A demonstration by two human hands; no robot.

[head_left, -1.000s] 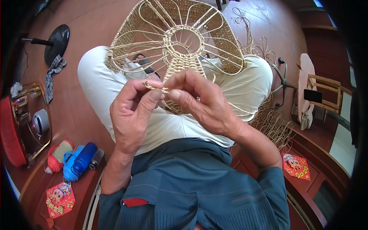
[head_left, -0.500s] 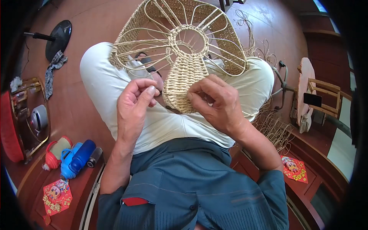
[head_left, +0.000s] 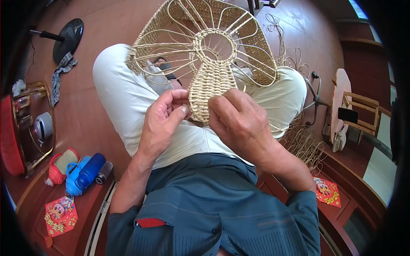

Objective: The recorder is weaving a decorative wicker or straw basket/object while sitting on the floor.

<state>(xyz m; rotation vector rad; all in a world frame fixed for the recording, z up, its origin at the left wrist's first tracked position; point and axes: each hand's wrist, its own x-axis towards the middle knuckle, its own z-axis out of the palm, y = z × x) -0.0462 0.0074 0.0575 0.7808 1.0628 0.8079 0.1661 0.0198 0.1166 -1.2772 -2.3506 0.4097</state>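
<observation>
A straw-coloured woven basket piece (head_left: 211, 85) rests between my knees. Its tightly woven tongue points toward me, and a round ring with looped cords joins it to a curved, plaited outer band (head_left: 147, 38). At the tongue's left edge, my left hand (head_left: 164, 119) has its thumb and curled fingers closed on the rim. My right hand (head_left: 241, 121) covers the tongue's lower right side with fingers bent into a pinch. Whatever lies in that pinch is hidden behind the knuckles.
Loose cord (head_left: 303, 147) lies in heaps on the floor at right, near a wooden stool (head_left: 361, 111) with a dark phone-like slab (head_left: 348, 115). Left are blue bottles (head_left: 89, 173), a red-rimmed glazed cabinet (head_left: 13, 136) and a black round stand base (head_left: 68, 40).
My left hand has moved right and forward to the tongue's left edge. My right hand has turned, its knuckles now covering more of the lower right side. The view has shifted slightly.
</observation>
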